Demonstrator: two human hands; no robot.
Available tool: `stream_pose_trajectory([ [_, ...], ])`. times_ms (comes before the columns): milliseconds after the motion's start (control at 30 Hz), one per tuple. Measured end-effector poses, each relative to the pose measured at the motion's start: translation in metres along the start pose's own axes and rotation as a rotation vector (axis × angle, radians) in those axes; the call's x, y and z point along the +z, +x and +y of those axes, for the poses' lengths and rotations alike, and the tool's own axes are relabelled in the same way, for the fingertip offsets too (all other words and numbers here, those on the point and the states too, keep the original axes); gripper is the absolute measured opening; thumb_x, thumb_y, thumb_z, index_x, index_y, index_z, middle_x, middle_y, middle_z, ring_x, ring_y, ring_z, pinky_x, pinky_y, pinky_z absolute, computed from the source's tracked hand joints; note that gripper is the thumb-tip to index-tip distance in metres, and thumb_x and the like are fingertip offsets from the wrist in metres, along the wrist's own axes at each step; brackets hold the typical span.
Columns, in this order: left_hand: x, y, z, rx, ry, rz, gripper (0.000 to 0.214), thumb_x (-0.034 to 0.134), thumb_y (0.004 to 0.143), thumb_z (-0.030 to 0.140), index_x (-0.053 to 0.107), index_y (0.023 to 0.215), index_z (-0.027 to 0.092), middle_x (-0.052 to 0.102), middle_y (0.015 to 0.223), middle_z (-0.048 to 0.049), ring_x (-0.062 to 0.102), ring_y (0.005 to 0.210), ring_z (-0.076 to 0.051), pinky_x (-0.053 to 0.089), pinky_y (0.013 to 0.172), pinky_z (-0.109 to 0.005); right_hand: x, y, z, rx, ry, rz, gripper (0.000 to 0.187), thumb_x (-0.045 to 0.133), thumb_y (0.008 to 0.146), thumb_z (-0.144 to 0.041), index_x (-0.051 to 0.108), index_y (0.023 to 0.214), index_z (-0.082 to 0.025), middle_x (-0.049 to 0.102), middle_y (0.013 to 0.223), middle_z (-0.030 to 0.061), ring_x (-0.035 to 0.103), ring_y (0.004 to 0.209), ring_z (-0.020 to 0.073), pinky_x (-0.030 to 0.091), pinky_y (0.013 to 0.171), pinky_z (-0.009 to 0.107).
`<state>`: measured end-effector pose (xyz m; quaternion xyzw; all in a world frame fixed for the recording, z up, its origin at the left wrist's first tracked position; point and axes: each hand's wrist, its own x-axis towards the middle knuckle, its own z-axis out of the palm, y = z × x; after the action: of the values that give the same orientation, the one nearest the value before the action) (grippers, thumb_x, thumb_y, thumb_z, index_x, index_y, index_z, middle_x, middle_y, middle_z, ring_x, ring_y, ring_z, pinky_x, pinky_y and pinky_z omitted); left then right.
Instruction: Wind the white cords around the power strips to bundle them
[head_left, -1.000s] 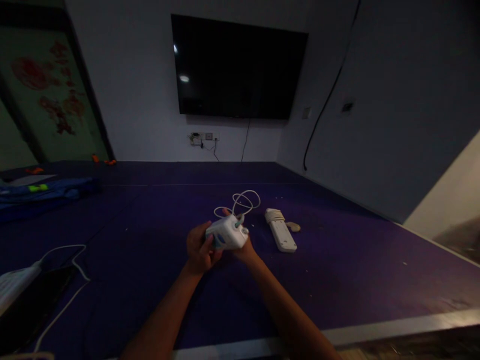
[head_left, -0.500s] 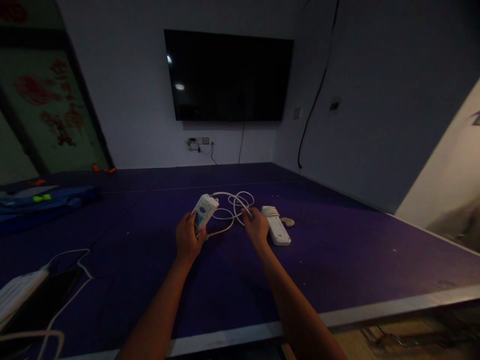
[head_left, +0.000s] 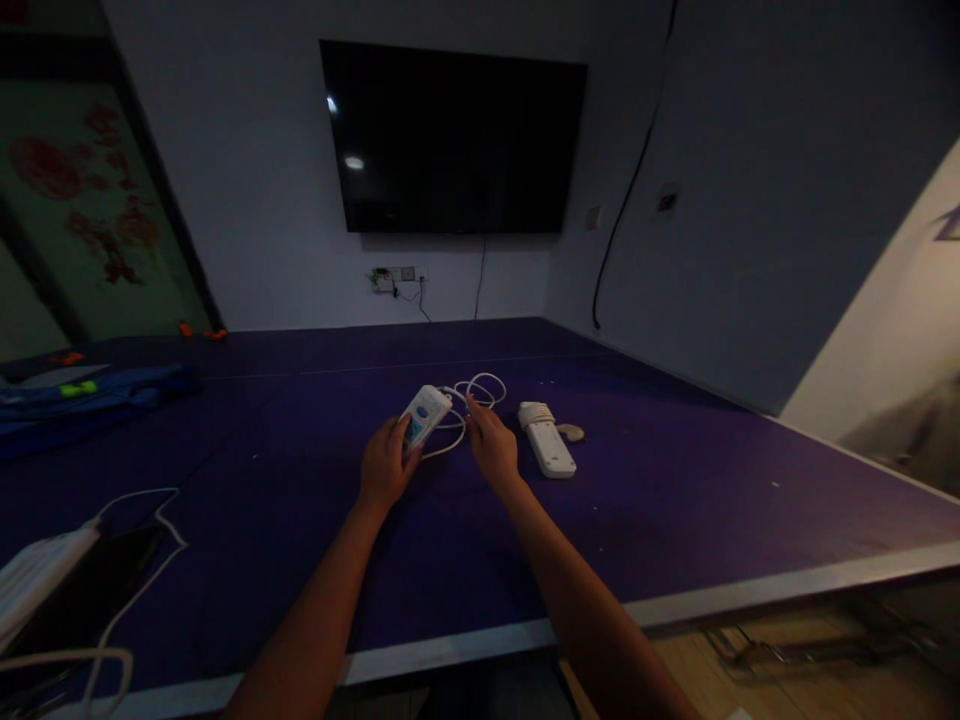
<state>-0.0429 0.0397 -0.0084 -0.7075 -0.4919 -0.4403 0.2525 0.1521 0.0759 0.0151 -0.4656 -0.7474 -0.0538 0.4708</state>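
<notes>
My left hand (head_left: pixel 386 463) is wrapped round a white power strip (head_left: pixel 426 415), which is tilted with its blue-marked label side up. From the strip's far end a white cord (head_left: pixel 489 377) runs to the right and lies in loose loops on the purple surface. My right hand (head_left: pixel 493 445) is closed at the cord just right of the strip; the fingertips are dim and partly hidden. Beside the right hand lies a second white power strip (head_left: pixel 553 452) with its cord wound round the far end and its plug (head_left: pixel 571 432) sticking out to the right.
A dark flat device (head_left: pixel 94 590) and another white power strip (head_left: pixel 41 575) with a trailing white cable (head_left: pixel 154 590) lie at the near left. Blue cloth (head_left: pixel 142 390) is at the far left. The purple tabletop (head_left: pixel 675 500) has a pale front edge. A television (head_left: pixel 457 140) hangs behind.
The held power strip has moved a little right, and my right hand has shifted left along the cord toward it. The view has tipped slightly down.
</notes>
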Motion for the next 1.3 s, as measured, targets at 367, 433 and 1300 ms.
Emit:
stream_pose_trajectory([
  [367,0.004,-0.004,0.003,0.060,-0.112,-0.033,0.050,0.043,0.088,0.036,0.034,0.134,0.018,0.053,0.124,-0.0145,0.051,0.115,-0.024,0.044,0.094,-0.040,-0.001,0.002,-0.011,0.107,-0.129,-0.378,0.045,0.037,0.092,-0.026,0.040,0.136,-0.022,0.068,0.102,0.0089,0.065,0.087,0.0189,0.044,0.071,0.023],
  [433,0.005,-0.004,0.003,0.061,-0.087,-0.023,0.050,0.043,0.088,0.037,0.036,0.133,0.017,0.054,0.123,-0.0149,0.051,0.114,-0.024,0.044,0.093,-0.040,0.003,0.001,-0.012,0.098,-0.111,-0.438,0.047,0.039,0.091,-0.027,0.039,0.137,-0.021,0.069,0.098,0.0087,0.065,0.085,0.0193,0.044,0.071,0.023],
  [1300,0.009,-0.004,-0.005,-0.126,0.239,0.068,0.049,0.038,0.089,0.042,0.047,0.131,0.018,0.058,0.119,-0.0149,0.048,0.111,-0.029,0.035,0.093,-0.044,0.007,-0.009,-0.036,0.188,-0.201,-0.596,0.031,0.041,0.090,-0.030,0.059,0.113,-0.020,0.068,0.100,0.0108,0.064,0.093,0.0216,0.044,0.075,0.028],
])
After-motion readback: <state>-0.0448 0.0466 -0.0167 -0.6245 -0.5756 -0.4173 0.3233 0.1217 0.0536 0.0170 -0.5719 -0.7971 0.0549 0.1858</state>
